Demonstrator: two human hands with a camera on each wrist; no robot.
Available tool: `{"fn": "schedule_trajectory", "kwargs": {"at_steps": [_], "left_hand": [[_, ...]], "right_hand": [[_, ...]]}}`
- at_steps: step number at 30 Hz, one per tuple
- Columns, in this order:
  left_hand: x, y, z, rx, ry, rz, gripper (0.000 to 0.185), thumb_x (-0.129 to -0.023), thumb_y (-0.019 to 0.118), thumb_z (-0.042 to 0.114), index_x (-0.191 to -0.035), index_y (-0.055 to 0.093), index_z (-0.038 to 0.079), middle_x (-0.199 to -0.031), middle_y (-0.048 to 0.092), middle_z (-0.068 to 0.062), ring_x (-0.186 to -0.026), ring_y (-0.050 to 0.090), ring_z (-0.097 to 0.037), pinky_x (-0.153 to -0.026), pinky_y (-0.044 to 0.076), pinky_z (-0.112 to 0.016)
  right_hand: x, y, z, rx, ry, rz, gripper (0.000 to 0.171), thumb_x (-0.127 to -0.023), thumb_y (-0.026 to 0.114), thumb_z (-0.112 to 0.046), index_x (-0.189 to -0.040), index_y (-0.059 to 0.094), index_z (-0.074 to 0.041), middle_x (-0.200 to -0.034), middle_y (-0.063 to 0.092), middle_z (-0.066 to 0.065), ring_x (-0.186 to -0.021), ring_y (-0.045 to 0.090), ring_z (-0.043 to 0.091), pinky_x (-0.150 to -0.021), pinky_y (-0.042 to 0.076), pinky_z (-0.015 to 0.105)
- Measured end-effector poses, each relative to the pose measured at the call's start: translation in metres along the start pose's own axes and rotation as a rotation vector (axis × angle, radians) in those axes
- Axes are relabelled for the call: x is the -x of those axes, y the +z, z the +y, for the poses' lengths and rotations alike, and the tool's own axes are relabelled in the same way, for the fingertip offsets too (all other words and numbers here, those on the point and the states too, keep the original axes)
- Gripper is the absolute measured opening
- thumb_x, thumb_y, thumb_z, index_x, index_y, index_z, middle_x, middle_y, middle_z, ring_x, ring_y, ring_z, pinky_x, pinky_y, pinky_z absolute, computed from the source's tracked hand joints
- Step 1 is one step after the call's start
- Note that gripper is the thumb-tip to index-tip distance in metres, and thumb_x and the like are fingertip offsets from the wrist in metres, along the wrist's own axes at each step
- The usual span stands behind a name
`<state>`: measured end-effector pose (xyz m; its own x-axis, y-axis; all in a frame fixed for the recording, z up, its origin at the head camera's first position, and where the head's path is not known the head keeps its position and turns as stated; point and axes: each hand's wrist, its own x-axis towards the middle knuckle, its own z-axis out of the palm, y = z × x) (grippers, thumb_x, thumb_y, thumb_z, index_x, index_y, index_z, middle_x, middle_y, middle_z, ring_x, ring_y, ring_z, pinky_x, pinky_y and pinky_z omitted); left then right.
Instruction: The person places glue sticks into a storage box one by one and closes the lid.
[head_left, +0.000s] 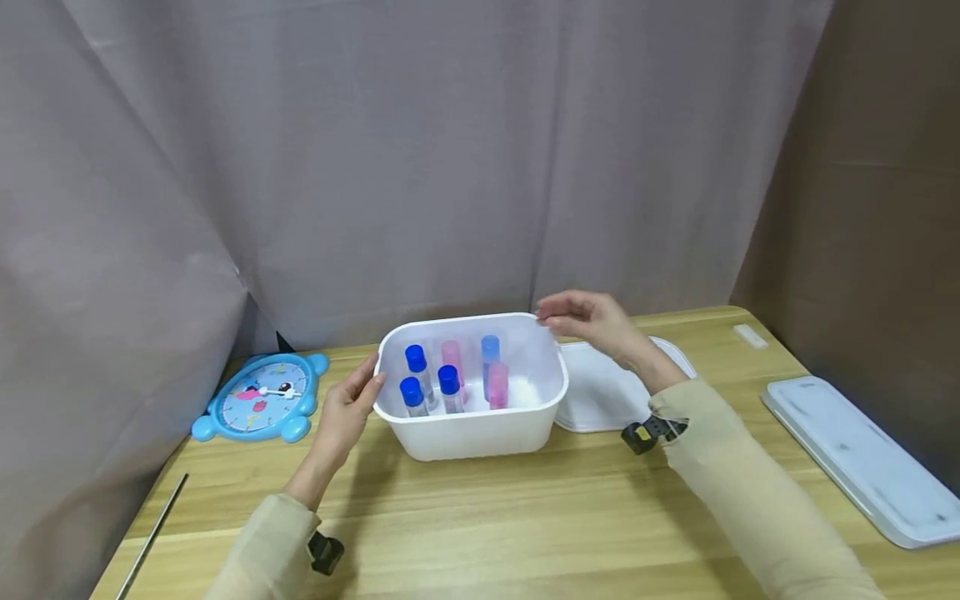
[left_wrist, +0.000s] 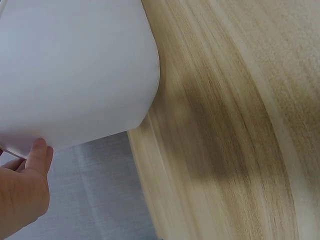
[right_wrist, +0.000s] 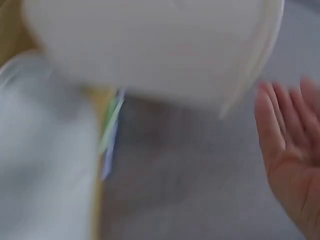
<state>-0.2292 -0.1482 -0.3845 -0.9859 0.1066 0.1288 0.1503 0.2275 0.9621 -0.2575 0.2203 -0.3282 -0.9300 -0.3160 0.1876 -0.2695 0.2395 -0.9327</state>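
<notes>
A white plastic storage box (head_left: 472, 437) stands on the table, its open top showing several small tubes inside. Three have dark blue caps (head_left: 448, 380), two are pink tubes (head_left: 498, 387), and one is a light blue tube (head_left: 491, 367). My left hand (head_left: 352, 410) grips the box's left rim; in the left wrist view, fingers (left_wrist: 37, 157) lie against the white wall. Beside the far right corner of the rim is my right hand (head_left: 588, 321), with nothing in it. The right wrist view, blurred, has that hand (right_wrist: 292, 145) with extended fingers, apart from the box.
Behind the box's right side lies a white lid (head_left: 600, 387). A blue toy clock (head_left: 262, 397) is at the left, with a thin metal rod (head_left: 152, 533) nearer the front. At the right are a long white case (head_left: 866, 458) and a small white block (head_left: 750, 336). Grey curtain (head_left: 420, 167) hangs behind.
</notes>
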Motion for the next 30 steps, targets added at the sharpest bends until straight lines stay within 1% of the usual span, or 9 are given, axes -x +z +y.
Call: {"fn": "schedule_trajectory", "kwargs": {"at_steps": [2,4,6,9,13,19,22,25,30], "left_hand": [[0.0,-0.001,0.0,-0.006,-0.004,-0.002,0.049,-0.098,0.051,0.019,-0.143,0.038,0.003,-0.147,0.039,-0.011,-0.129,0.044,-0.024,-0.099,0.045,-0.029],[-0.001,-0.002,0.0,-0.007,-0.005,-0.006,0.049,-0.098,0.051,0.019,-0.143,0.038,0.003,-0.147,0.039,-0.011,-0.13,0.043,-0.024,-0.099,0.044,-0.03],[0.0,-0.002,0.001,-0.008,-0.012,-0.009,0.049,-0.098,0.051,0.02,-0.143,0.038,0.004,-0.147,0.04,-0.011,-0.13,0.043,-0.024,-0.099,0.045,-0.03],[0.001,-0.005,0.002,-0.007,-0.016,-0.019,0.049,-0.098,0.05,0.021,-0.143,0.038,0.004,-0.146,0.04,-0.011,-0.13,0.043,-0.023,-0.099,0.044,-0.03],[0.003,-0.009,0.003,-0.007,-0.015,-0.026,0.05,-0.099,0.05,0.022,-0.144,0.037,0.004,-0.146,0.04,-0.012,-0.13,0.042,-0.024,-0.099,0.044,-0.029],[0.008,-0.017,0.002,-0.029,-0.035,-0.009,0.051,-0.099,0.049,0.022,-0.145,0.035,0.005,-0.146,0.04,-0.012,-0.129,0.044,-0.024,-0.095,0.047,-0.024],[0.009,-0.02,0.001,-0.028,-0.032,-0.012,0.051,-0.099,0.049,0.022,-0.145,0.034,0.004,-0.147,0.039,-0.013,-0.13,0.042,-0.024,-0.094,0.046,-0.022],[0.01,-0.021,0.0,-0.028,-0.027,-0.012,0.051,-0.099,0.049,0.022,-0.145,0.034,0.004,-0.147,0.039,-0.012,-0.13,0.043,-0.023,-0.094,0.046,-0.022],[0.012,-0.021,-0.002,-0.036,-0.021,-0.013,0.051,-0.099,0.049,0.022,-0.145,0.035,0.005,-0.147,0.039,-0.011,-0.13,0.043,-0.023,-0.094,0.047,-0.023]], "right_hand": [[0.01,-0.023,0.017,-0.149,0.061,0.199,0.038,-0.092,0.06,-0.005,-0.124,0.049,0.011,-0.097,0.07,-0.002,-0.092,0.067,0.011,-0.082,0.055,0.021],[0.023,-0.046,0.037,-0.212,0.14,0.376,0.038,-0.093,0.058,-0.006,-0.125,0.046,0.012,-0.089,0.068,-0.012,-0.084,0.066,0.002,-0.078,0.055,0.016],[0.038,-0.065,0.058,-0.162,0.23,0.505,0.04,-0.094,0.055,-0.008,-0.128,0.045,0.011,-0.085,0.064,-0.015,-0.076,0.062,-0.004,-0.074,0.054,0.012],[0.059,-0.082,0.085,0.033,0.393,0.611,0.042,-0.096,0.052,-0.012,-0.131,0.046,0.009,-0.095,0.061,-0.006,-0.072,0.055,-0.009,-0.071,0.052,0.011],[0.072,-0.09,0.107,0.148,0.512,0.65,0.043,-0.096,0.049,-0.011,-0.134,0.044,0.01,-0.11,0.056,0.014,-0.072,0.051,-0.007,-0.069,0.052,0.013],[0.071,-0.084,0.116,0.286,0.553,0.664,0.04,-0.093,0.052,-0.009,-0.127,0.051,0.012,-0.116,0.055,0.027,-0.073,0.049,0.0,-0.06,0.043,0.01],[0.071,-0.081,0.116,0.364,0.578,0.654,0.039,-0.091,0.053,-0.01,-0.124,0.054,0.011,-0.119,0.056,0.028,-0.085,0.056,0.017,-0.066,0.043,0.016],[0.072,-0.08,0.117,0.419,0.588,0.638,0.038,-0.089,0.052,-0.01,-0.122,0.056,0.009,-0.121,0.056,0.028,-0.102,0.054,0.032,-0.079,0.047,0.03],[0.076,-0.08,0.118,0.477,0.6,0.602,0.035,-0.088,0.053,-0.01,-0.116,0.059,0.009,-0.118,0.058,0.028,-0.106,0.053,0.039,-0.086,0.046,0.041]]}}
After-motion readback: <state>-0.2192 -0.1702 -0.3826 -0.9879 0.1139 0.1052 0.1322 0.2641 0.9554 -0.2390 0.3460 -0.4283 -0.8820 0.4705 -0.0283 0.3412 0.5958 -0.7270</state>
